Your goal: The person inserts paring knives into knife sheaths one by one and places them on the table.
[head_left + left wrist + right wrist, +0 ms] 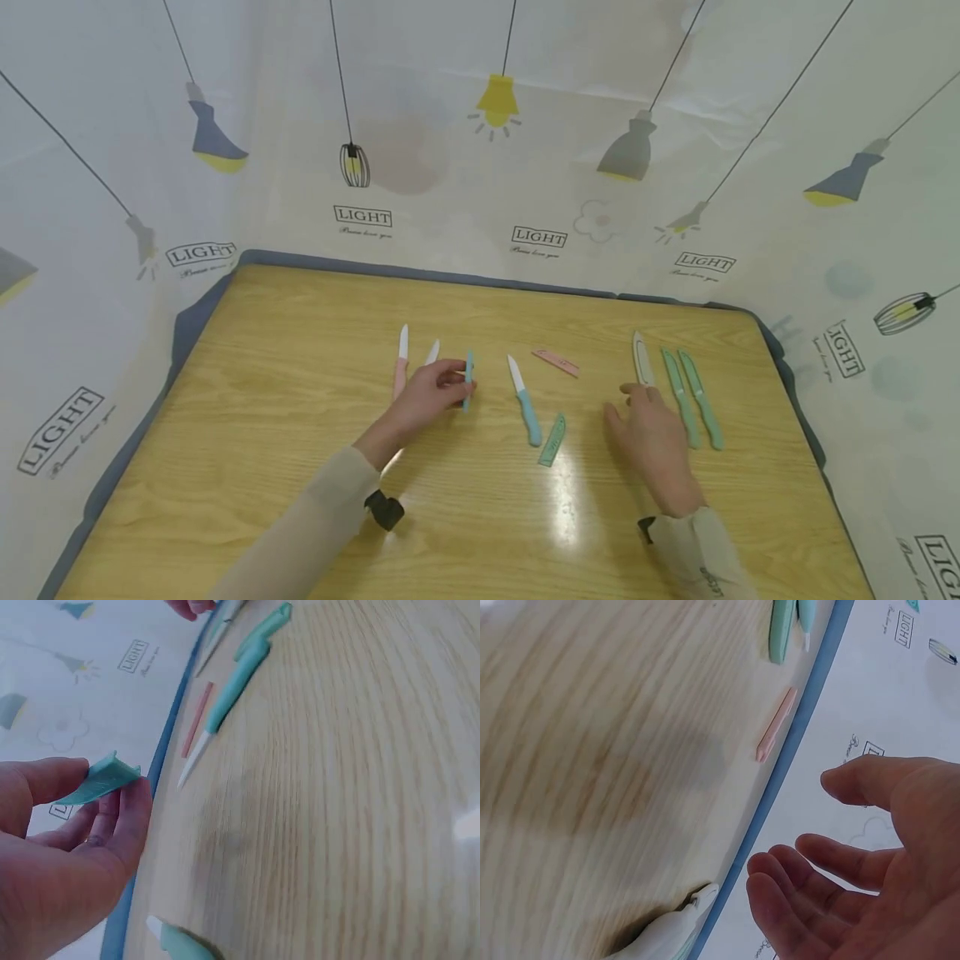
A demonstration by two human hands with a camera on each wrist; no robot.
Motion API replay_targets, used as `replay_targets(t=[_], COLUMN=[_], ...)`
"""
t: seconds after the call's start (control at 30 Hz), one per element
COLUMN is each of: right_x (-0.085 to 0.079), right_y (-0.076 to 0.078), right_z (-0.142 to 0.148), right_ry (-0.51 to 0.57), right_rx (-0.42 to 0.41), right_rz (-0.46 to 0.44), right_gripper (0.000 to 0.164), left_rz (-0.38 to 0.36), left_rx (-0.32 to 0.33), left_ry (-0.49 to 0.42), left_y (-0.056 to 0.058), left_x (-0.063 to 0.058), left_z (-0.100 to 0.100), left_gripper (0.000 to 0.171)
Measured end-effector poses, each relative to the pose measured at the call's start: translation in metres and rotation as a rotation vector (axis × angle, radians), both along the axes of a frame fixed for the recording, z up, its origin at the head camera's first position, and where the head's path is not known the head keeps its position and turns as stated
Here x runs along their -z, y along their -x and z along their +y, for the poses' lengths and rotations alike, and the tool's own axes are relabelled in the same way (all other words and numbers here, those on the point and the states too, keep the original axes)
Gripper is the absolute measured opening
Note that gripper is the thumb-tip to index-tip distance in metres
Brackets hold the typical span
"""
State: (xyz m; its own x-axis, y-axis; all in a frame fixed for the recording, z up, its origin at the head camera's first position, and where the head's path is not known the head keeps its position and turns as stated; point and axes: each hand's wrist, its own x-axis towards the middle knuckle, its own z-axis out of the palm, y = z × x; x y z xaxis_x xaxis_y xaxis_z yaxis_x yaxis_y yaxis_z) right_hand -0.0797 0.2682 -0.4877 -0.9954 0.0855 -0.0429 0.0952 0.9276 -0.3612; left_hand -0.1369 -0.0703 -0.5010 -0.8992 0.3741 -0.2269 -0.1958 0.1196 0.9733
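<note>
My left hand (435,392) pinches a light blue knife sheath (105,780) between thumb and fingers, raised above the table. Beneath and beside that hand lie a pink-handled knife (400,379) and another bare-bladed knife (432,352), partly hidden by the hand. To its right rests a blue-handled knife (527,408) with its white blade bare. My right hand (656,437), fingers loosely bent and holding nothing, hovers over a white knife (641,357) whose handle it covers in the head view. Two green knives (678,398) lie side by side just right of that hand.
A pink sheath (556,362) lies toward the back, between the blue-handled knife and the white one. Nearer the front is a green sheath (552,440). The wooden table (247,417) has a blue-grey edge, with lamp-printed fabric (450,183) standing behind it.
</note>
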Motion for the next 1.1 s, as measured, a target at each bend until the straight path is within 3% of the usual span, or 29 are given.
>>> replay_targets(t=[0.13,0.3,0.47,0.67,0.9,1.1], right_x=[-0.004,-0.005,-0.005,-0.004,0.000,0.004], right_y=[0.000,0.002,0.005,0.006,0.009,0.015], right_z=[-0.010,-0.021,-0.033,-0.047,-0.070,-0.089], right_ry=[0.012,0.040,0.069,0.090,0.037,0.000], right_rx=[-0.012,-0.019,-0.034,-0.082,-0.174,-0.207], right_rz=[-0.008,-0.022,-0.015,0.000,0.083,0.057], right_gripper=[0.047,0.047,0.046,0.045,0.039,0.041], left_rz=[-0.119,-0.178,-0.229,-0.274,-0.252,-0.254], left_rx=[0.010,0.002,-0.037,-0.135,-0.205,-0.251], left_ry=[-0.204,-0.283,-0.300,-0.301,-0.271,-0.260], left_y=[-0.001,-0.004,-0.005,-0.006,-0.008,-0.008], left_x=[0.000,0.000,0.001,0.004,0.005,0.006], left_z=[-0.005,-0.009,-0.010,-0.011,-0.013,-0.014], left_gripper=[0.046,0.045,0.045,0.045,0.042,0.039])
